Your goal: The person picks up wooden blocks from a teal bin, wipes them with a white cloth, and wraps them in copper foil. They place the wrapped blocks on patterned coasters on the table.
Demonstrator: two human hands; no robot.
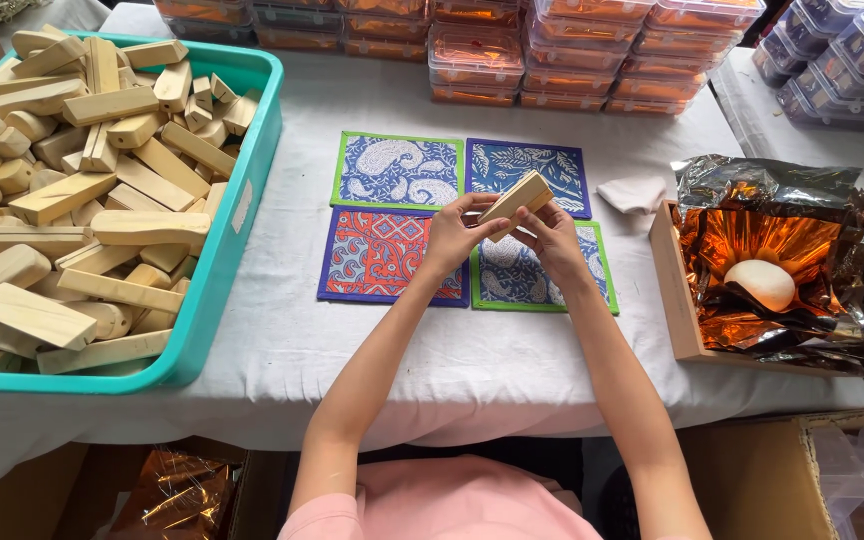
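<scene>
Both of my hands hold one pale wooden block (517,196) above the patterned cloth mats (397,172). My left hand (452,232) grips its lower left end, fingers curled under it. My right hand (550,232) pinches the right side from below. The block is tilted, its right end higher. Under my hands lie a red-and-blue mat (377,255) and a blue mat with a green border (512,275).
A teal bin (237,215) full of several wooden blocks stands at the left. At the right, a wooden tray (674,290) holds crinkled copper foil and a white oval lump (762,283). Stacked orange-filled clear boxes (552,55) line the back. A folded cloth (634,193) lies nearby.
</scene>
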